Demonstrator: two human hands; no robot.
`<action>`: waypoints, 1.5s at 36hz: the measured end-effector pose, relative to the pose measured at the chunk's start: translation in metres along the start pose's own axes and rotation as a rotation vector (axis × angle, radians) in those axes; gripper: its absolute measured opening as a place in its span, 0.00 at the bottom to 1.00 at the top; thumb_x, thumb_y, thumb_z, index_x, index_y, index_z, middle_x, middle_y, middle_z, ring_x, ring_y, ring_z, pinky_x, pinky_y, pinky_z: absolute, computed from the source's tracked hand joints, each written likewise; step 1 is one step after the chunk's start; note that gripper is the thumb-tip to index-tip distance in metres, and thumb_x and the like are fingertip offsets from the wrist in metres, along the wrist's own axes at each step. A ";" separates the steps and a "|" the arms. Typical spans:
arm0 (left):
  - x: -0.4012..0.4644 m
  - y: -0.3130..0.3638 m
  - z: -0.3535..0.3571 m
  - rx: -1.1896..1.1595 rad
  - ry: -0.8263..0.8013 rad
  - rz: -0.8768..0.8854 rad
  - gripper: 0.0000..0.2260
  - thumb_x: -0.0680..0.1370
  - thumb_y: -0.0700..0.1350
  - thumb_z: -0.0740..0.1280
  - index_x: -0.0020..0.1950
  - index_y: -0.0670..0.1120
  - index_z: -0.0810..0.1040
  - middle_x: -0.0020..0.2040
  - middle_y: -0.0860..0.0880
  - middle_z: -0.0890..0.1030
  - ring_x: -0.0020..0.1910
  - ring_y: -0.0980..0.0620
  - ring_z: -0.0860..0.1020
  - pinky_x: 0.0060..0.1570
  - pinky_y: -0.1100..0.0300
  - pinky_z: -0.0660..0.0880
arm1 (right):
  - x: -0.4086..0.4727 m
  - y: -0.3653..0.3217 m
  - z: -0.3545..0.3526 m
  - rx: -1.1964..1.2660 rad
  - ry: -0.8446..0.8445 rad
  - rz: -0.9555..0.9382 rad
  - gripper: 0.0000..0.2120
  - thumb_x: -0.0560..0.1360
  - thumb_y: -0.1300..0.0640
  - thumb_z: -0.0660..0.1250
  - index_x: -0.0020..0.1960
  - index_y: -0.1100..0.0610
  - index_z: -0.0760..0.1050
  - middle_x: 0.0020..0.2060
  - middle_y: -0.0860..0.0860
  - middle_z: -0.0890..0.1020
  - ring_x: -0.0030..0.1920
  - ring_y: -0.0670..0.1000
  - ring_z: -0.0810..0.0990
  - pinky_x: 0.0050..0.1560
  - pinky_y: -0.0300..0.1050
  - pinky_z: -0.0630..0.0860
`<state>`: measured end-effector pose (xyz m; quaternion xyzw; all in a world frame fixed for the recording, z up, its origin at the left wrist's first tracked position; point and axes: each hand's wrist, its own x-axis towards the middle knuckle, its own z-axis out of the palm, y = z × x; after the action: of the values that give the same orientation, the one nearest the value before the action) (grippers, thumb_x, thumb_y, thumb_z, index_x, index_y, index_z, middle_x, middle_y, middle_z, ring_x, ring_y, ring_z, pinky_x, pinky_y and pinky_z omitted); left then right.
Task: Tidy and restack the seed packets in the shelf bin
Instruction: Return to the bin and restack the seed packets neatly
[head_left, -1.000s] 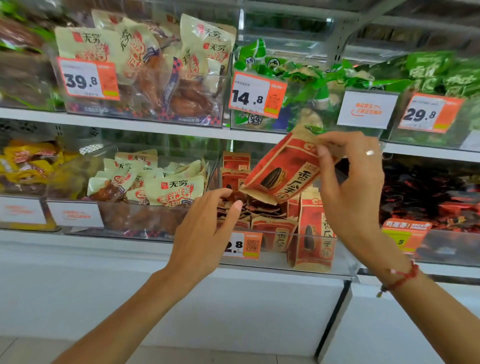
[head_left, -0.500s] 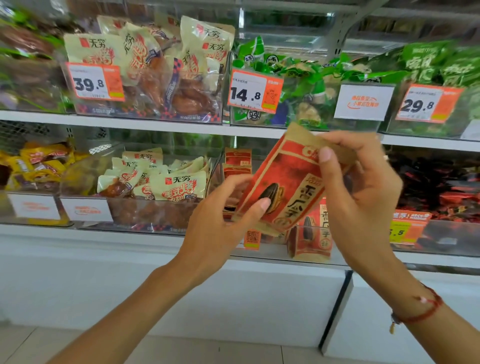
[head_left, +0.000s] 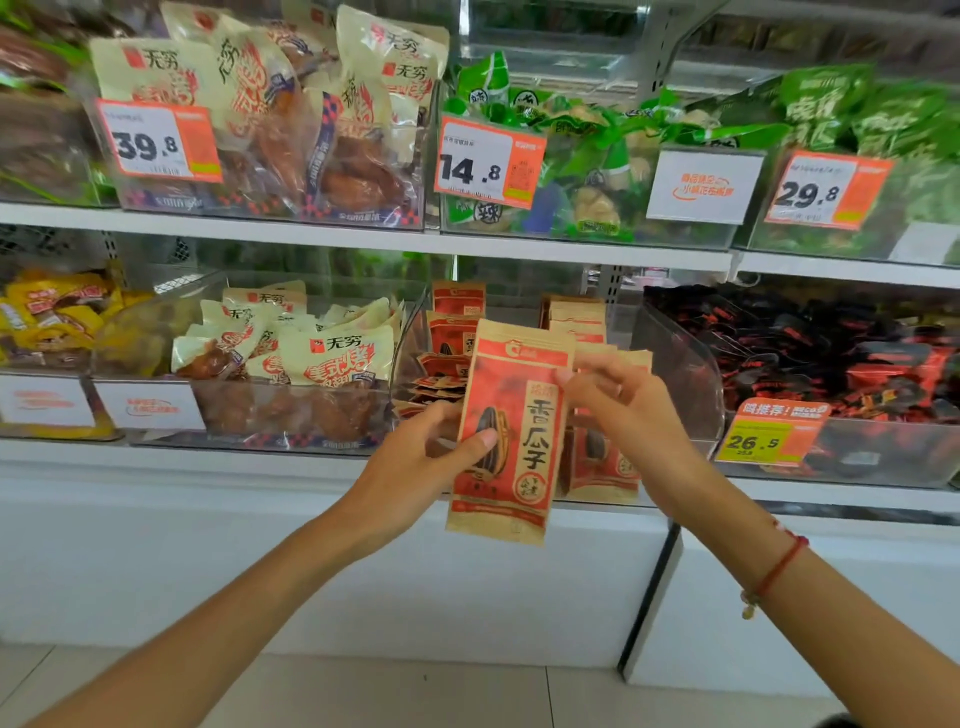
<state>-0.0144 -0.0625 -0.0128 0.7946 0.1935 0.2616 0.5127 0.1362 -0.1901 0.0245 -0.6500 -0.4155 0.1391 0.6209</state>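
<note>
Head view | left hand (head_left: 421, 457) pinches upright sunflower seed packet (head_left: 511, 431) | right hand (head_left: 628, 410) pinches its 3 o'clock edge | risk: thin grip, packet may slip from hands

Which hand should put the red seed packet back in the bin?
Probably the left hand: it already grips the seed packet by its edge. The right hand only touches its upper right side.

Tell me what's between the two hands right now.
In the head view, one upright seed packet: the left hand pinches its left edge, the right hand holds its right side, in front of the shelf bin.
</note>
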 end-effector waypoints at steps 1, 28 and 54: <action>0.001 -0.001 -0.002 -0.025 -0.012 -0.017 0.10 0.77 0.51 0.67 0.57 0.52 0.77 0.53 0.54 0.83 0.51 0.57 0.82 0.53 0.56 0.79 | -0.001 0.001 0.001 -0.006 -0.020 -0.006 0.08 0.75 0.55 0.66 0.53 0.56 0.77 0.43 0.48 0.85 0.45 0.45 0.84 0.47 0.40 0.80; -0.006 0.012 -0.018 -0.222 0.225 0.005 0.07 0.77 0.46 0.67 0.54 0.49 0.79 0.49 0.52 0.84 0.46 0.59 0.83 0.41 0.68 0.79 | -0.008 -0.002 0.023 -0.021 -0.258 0.055 0.10 0.73 0.54 0.68 0.54 0.48 0.77 0.49 0.50 0.84 0.47 0.45 0.83 0.47 0.39 0.81; -0.012 0.019 -0.029 -0.117 -0.175 -0.132 0.18 0.66 0.57 0.75 0.55 0.61 0.81 0.52 0.59 0.84 0.53 0.61 0.81 0.49 0.63 0.78 | -0.020 -0.024 0.030 0.093 -0.203 0.028 0.12 0.72 0.52 0.68 0.53 0.55 0.79 0.38 0.52 0.85 0.38 0.49 0.84 0.38 0.40 0.81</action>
<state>-0.0407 -0.0565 0.0113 0.7687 0.1843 0.1679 0.5890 0.0945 -0.1860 0.0342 -0.6090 -0.4602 0.2322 0.6029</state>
